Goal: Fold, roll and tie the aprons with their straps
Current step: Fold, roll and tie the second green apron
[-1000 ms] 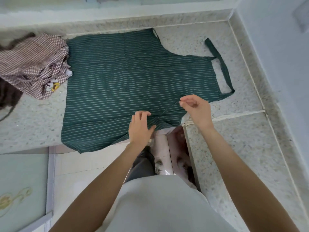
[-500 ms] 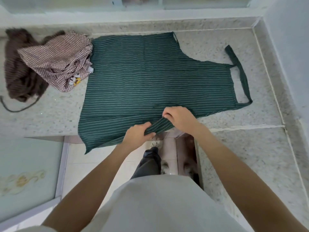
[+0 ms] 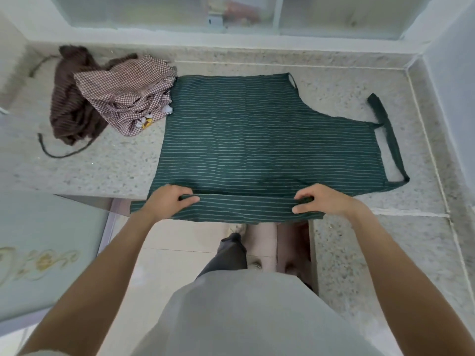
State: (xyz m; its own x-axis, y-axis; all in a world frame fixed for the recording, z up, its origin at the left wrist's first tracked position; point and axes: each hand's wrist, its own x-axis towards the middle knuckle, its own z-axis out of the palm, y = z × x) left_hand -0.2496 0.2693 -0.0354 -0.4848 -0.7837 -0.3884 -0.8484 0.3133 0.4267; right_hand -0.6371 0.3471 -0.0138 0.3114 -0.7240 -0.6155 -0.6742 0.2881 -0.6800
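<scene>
Spreading flat on the bench [image 3: 108, 168], the green striped apron [image 3: 257, 140] is gripped at its near edge by left hand [image 3: 171, 200] and right hand [image 3: 321, 200], fingers curled round the cloth, set well apart, presumably so the first fold runs straight.

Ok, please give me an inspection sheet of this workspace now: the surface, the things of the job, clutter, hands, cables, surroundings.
Surface: speckled stone counter, L-shaped, running along the wall.
Job's things: green striped apron spread flat, near edge overhanging the counter; neck strap looped at the right; checked apron and brown apron heaped at the left.
Clutter: nothing seen.
Hands: left hand and right hand each have a grip on the green apron's near edge, wide apart.
Cables: none; a brown strap trails from the heap.
Surroundings: frosted window behind, tiled floor below.
</scene>
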